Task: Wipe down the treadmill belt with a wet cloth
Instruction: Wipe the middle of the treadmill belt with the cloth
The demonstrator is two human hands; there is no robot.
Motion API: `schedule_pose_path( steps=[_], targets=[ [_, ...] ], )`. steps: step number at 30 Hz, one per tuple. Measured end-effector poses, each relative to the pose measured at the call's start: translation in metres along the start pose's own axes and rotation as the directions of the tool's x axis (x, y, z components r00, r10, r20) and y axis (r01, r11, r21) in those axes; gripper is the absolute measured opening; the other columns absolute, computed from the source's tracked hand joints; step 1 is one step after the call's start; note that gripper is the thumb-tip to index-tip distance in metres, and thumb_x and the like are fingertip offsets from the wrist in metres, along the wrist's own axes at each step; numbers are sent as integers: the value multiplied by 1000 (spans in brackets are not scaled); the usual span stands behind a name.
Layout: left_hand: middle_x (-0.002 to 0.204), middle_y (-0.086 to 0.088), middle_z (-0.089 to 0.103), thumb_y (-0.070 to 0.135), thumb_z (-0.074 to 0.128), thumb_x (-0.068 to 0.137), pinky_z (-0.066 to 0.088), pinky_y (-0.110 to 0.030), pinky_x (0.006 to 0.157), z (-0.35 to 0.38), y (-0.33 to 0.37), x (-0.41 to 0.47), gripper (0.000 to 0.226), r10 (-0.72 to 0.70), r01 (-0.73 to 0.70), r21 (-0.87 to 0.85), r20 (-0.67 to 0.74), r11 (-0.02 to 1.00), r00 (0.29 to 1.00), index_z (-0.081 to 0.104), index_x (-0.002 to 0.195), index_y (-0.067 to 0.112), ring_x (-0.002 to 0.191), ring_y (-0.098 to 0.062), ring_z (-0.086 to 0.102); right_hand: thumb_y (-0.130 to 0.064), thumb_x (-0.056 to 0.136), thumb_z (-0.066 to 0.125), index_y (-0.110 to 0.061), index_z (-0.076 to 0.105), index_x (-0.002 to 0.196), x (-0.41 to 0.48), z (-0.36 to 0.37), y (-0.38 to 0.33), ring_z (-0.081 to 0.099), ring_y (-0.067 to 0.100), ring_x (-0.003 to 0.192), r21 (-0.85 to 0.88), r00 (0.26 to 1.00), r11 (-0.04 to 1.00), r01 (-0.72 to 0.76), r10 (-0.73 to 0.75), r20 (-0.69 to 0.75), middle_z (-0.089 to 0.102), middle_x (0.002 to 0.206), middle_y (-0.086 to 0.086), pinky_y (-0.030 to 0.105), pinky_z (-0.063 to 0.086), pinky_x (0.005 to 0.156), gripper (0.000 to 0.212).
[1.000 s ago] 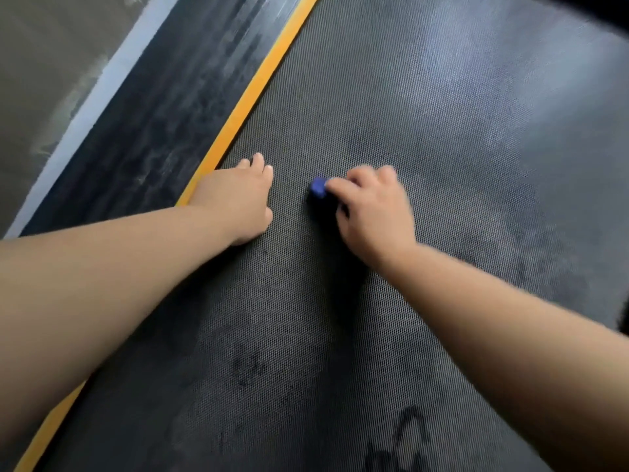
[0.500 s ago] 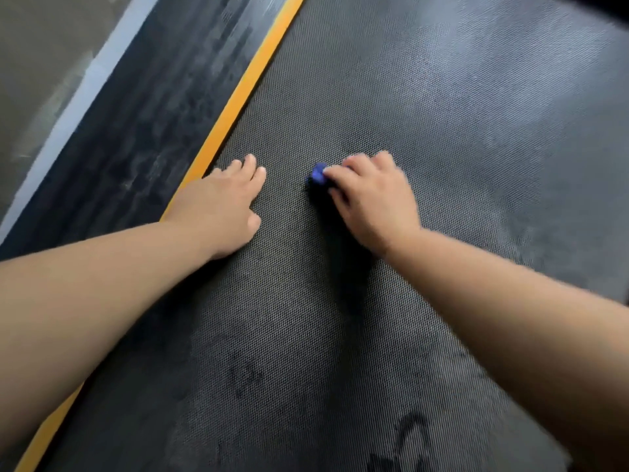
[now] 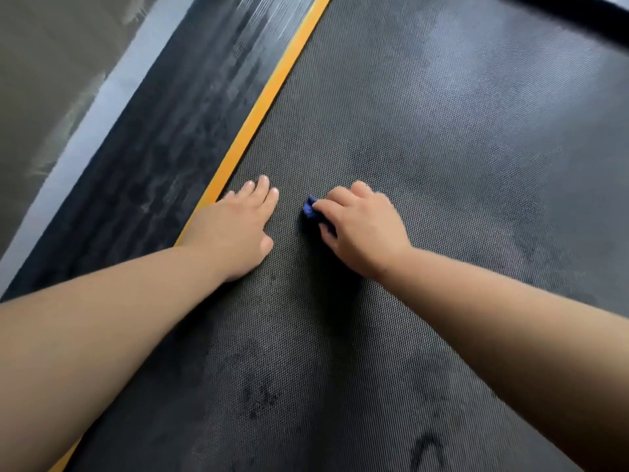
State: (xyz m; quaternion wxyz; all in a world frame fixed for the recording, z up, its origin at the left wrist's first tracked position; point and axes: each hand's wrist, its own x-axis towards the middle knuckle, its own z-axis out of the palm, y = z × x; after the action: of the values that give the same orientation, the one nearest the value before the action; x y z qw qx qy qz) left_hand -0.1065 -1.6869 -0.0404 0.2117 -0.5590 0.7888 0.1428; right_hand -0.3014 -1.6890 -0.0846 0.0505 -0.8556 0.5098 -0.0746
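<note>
The dark textured treadmill belt [image 3: 425, 137] fills most of the view, with damp darker patches and smudges near the bottom. My right hand [image 3: 364, 229] presses on the belt with curled fingers round a small blue cloth [image 3: 310, 207]; only a blue corner shows at the fingertips. My left hand [image 3: 235, 229] lies flat on the belt beside its left edge, fingers straight, holding nothing, a short gap from the cloth.
A yellow stripe [image 3: 269, 97] runs along the belt's left edge. Beyond it lies the black ribbed side rail [image 3: 177, 131] with a pale grey border [image 3: 92, 131], then floor. A dark curved edge [image 3: 578, 18] crosses the top right corner.
The right hand with the cloth has shifted a little back and forth on the belt. The left hand stays flat in nearly the same spot.
</note>
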Motion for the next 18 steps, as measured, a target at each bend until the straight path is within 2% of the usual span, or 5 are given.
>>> schedule_pose_path(
  steps=[3,6,11,15,18],
  targets=[
    [160,2,-9,28,33,99,24,-33,113,2,-1,0,65,-5,5,-43,-6,999,1000,-2,153,20,147,-19,4,-33,90,49,-19,63,108,27,-7,31,50,32,101,-73,966,963,-258,255,-48,59,110,4,41,45,72,26],
    [161,-1,-8,28,34,98,16,-34,116,3,-3,3,66,6,-5,-18,30,1000,1000,-1,153,19,147,-20,3,-34,93,46,-19,58,117,48,-19,50,42,31,114,22,822,823,-568,568,-27,51,122,5,43,43,85,31],
    [157,-9,22,27,52,84,16,-53,113,-9,-29,1,68,57,-31,108,-254,994,965,31,148,14,144,-29,15,-35,84,55,-16,62,101,3,-2,-29,50,32,93,101,969,964,-248,244,48,57,103,7,42,49,72,27],
    [160,-10,-3,41,44,93,7,-48,118,12,-53,-2,80,-145,138,-50,-184,989,972,0,152,9,147,-25,-2,-32,83,55,-15,64,96,7,8,-25,51,33,86,105,992,987,-124,125,-7,59,97,8,44,49,70,23],
    [160,-5,-10,44,44,90,0,-42,117,27,-57,-2,85,-152,134,-99,-212,986,965,-6,152,12,147,-20,-7,-34,90,50,-19,62,107,39,-2,5,46,34,101,65,905,910,-410,415,-99,52,112,10,42,45,82,26]
  ],
)
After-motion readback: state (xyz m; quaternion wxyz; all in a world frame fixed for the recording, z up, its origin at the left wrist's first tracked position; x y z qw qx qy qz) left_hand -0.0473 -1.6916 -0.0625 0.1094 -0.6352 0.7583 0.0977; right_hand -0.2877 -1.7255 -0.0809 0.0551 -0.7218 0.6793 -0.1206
